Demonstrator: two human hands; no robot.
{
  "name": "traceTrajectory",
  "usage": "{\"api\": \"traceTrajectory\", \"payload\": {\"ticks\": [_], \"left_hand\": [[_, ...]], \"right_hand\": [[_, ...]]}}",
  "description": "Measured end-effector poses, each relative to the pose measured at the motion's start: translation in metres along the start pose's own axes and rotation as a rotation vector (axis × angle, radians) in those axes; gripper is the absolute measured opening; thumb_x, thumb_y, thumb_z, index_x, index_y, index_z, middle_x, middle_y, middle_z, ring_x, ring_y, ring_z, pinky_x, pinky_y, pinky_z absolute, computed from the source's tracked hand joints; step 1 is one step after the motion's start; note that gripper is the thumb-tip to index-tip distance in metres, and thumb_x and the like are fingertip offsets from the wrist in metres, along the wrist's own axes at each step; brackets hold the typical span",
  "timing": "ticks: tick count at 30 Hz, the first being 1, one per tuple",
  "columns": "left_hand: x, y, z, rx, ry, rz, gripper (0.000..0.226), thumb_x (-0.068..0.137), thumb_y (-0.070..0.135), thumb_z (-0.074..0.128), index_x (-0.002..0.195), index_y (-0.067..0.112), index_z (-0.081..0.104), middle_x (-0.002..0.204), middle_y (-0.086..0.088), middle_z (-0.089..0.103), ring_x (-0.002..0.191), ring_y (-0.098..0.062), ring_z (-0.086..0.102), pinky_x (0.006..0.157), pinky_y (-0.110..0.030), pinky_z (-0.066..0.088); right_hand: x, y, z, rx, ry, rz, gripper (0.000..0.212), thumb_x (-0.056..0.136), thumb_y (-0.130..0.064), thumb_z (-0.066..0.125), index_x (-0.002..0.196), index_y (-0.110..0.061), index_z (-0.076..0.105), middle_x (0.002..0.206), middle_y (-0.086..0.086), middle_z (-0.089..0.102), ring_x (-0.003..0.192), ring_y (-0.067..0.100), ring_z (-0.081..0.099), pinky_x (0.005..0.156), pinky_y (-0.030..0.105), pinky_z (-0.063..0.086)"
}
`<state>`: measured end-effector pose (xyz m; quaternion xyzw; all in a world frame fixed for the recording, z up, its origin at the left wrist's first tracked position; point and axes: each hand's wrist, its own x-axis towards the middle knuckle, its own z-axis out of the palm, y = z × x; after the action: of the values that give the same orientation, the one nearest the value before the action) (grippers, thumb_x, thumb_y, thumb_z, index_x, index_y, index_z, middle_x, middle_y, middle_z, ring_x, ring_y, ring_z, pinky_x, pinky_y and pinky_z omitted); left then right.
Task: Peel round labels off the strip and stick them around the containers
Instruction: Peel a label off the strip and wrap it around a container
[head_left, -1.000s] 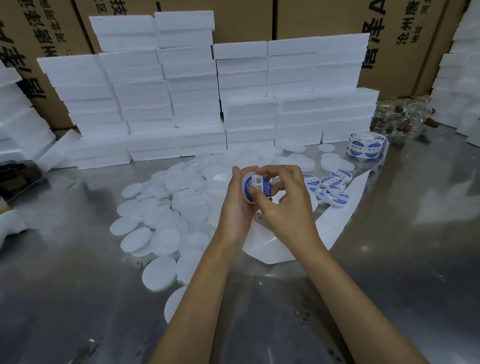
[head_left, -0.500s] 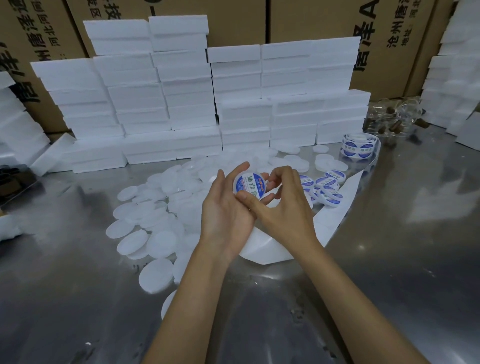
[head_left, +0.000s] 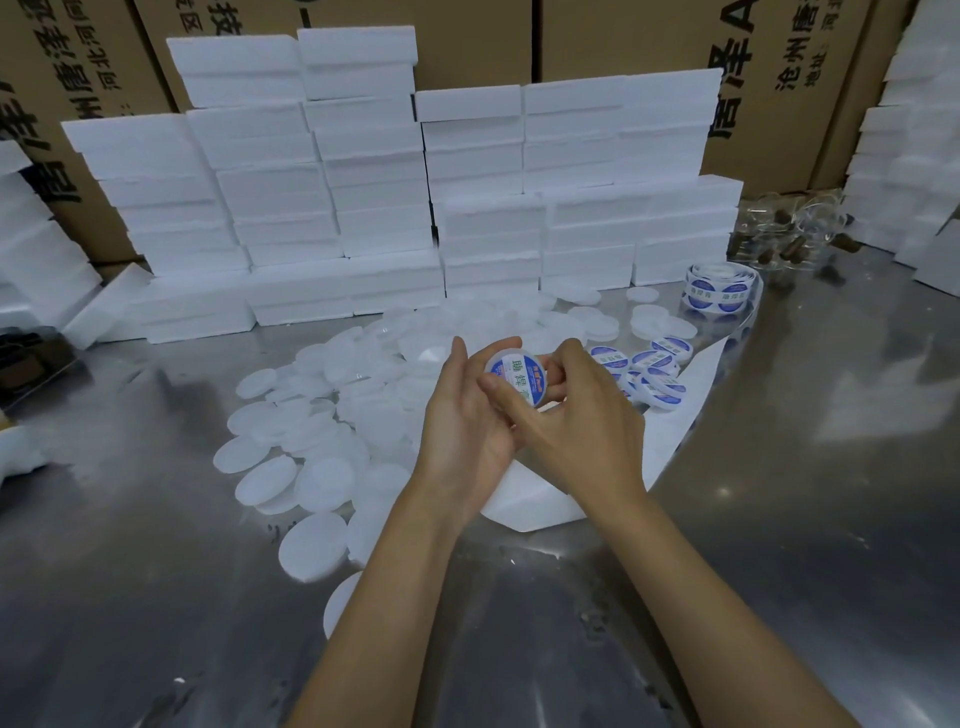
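Landmark = the labelled container (head_left: 516, 378), held up over the steel table (head_left: 156, 597) at mid-frame.

Far left of it: white foam blocks (head_left: 36, 249) stacked at the table edge, cardboard cartons (head_left: 78, 67) behind w/ black print. Left of it, on the table: a heap of plain white round containers (head_left: 311, 452), overlapping, spreading toward the near edge. Behind-left & behind it: a wall of stacked foam slabs (head_left: 374, 208).

Left hand (head_left: 462, 431) cradles the container from its left & underneath; fingers curled round its rim, thumb tip up at its top edge. Container tilted, round blue/white label facing the camera, stuck on its top face.

Right hand (head_left: 582, 431) comes in from its right; thumb presses the label's lower-left part, other fingers curled behind the container's right side. So both hands are clamped on it.

Below it: white backing strip (head_left: 524, 509) lies on the table, curving up to the right. Just right of it: a small pile of finished labelled containers (head_left: 657, 376), touching each other. Further right & behind: label roll (head_left: 719, 288), blue round labels showing on its outside. Far right & behind: clear bags w/ brown bits (head_left: 779, 234), contents unclear, then more foam.
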<state>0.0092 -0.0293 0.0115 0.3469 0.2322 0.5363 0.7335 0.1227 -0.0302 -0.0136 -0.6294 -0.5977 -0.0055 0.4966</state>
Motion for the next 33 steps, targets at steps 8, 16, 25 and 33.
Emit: {"api": "traceTrajectory", "payload": {"ticks": [8, 16, 25, 33], "left_hand": [[-0.002, -0.001, 0.004, 0.014, -0.082, -0.022, 0.048, 0.102, 0.042, 0.039, 0.124, 0.004, 0.059, 0.113, -0.017, 0.07, 0.104, -0.027, 0.07, 0.081, -0.036, 0.059], [0.002, -0.009, 0.003, 0.342, -0.048, 0.081, 0.032, 0.103, 0.003, 0.042, 0.132, 0.008, 0.056, 0.12, -0.012, 0.067, 0.103, -0.018, 0.071, 0.083, -0.03, 0.06], [0.001, -0.01, -0.006, 0.768, 0.284, 0.424, 0.017, 0.105, 0.026, 0.051, 0.106, 0.016, 0.064, 0.087, 0.0, 0.072, 0.074, -0.017, 0.071, 0.066, -0.033, 0.06], [0.003, -0.01, -0.004, 0.593, 0.217, 0.236, 0.043, 0.109, 0.04, 0.03, 0.121, 0.012, 0.061, 0.06, -0.011, 0.066, 0.04, -0.023, 0.058, 0.039, -0.028, 0.048]], "right_hand": [[0.003, 0.003, -0.001, 0.006, 0.122, -0.048, 0.048, 0.094, -0.065, 0.042, 0.069, -0.024, 0.035, 0.06, -0.008, 0.049, 0.063, 0.004, 0.049, 0.048, 0.023, 0.031], [0.006, 0.008, 0.001, 0.232, 0.083, -0.004, 0.04, 0.104, -0.039, 0.043, 0.067, -0.026, 0.036, 0.053, -0.008, 0.045, 0.053, 0.011, 0.045, 0.049, 0.022, 0.028], [0.002, 0.007, -0.001, 0.346, -0.281, -0.002, 0.056, 0.091, -0.064, 0.045, 0.065, -0.015, 0.046, 0.052, -0.007, 0.049, 0.052, 0.01, 0.045, 0.056, 0.033, 0.04], [0.006, 0.012, -0.008, 0.502, -0.429, 0.044, 0.052, 0.099, -0.043, 0.053, 0.063, -0.006, 0.046, 0.048, -0.011, 0.042, 0.049, 0.003, 0.04, 0.052, 0.017, 0.033]]}}
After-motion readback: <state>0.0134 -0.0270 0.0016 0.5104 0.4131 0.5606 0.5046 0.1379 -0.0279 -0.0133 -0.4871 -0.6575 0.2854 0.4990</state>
